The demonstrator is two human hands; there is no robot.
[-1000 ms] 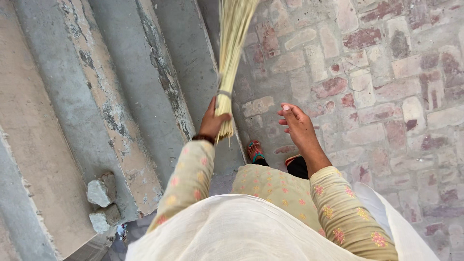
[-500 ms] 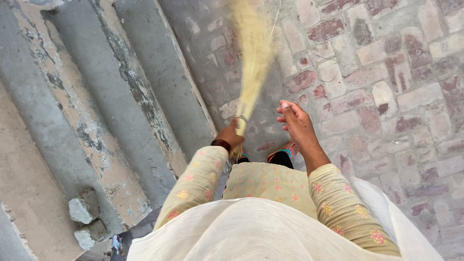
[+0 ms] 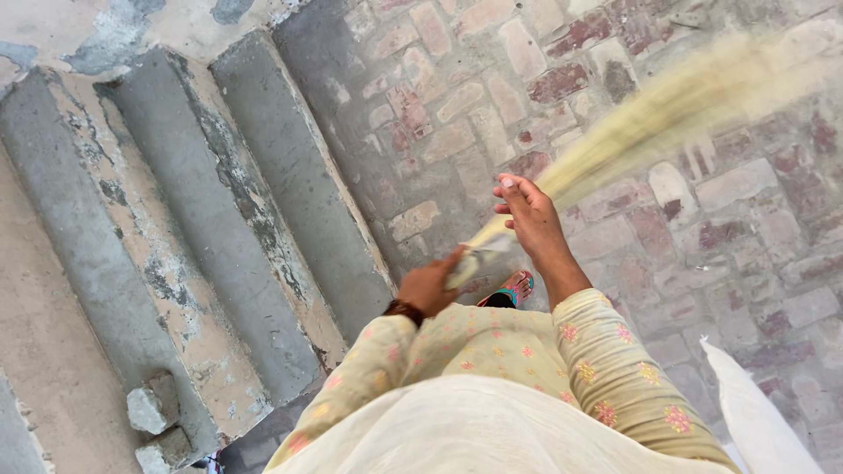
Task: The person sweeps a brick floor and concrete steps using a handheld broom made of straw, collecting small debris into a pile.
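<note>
My left hand [image 3: 430, 285] is closed around the bound end of a pale straw broom [image 3: 667, 114]. The broom's bristles fan out, blurred, toward the upper right over the brick floor [image 3: 755, 254]. My right hand [image 3: 527, 219] is held up beside the broom's shaft, fingers loosely curled, holding nothing. A dark bangle sits on my left wrist. Both sleeves are yellow-green with small flowers. One sandalled foot [image 3: 512, 288] shows below my hands.
Grey concrete steps [image 3: 263, 193] with worn, flaking edges run along the left. Two loose stone chunks [image 3: 154, 421] lie on a step at the lower left. A white cloth [image 3: 760, 417] hangs at the lower right.
The broom has swung from pointing straight ahead by the steps to the upper right across the bricks. My left hand dropped lower with it. The view shifted left to right.
</note>
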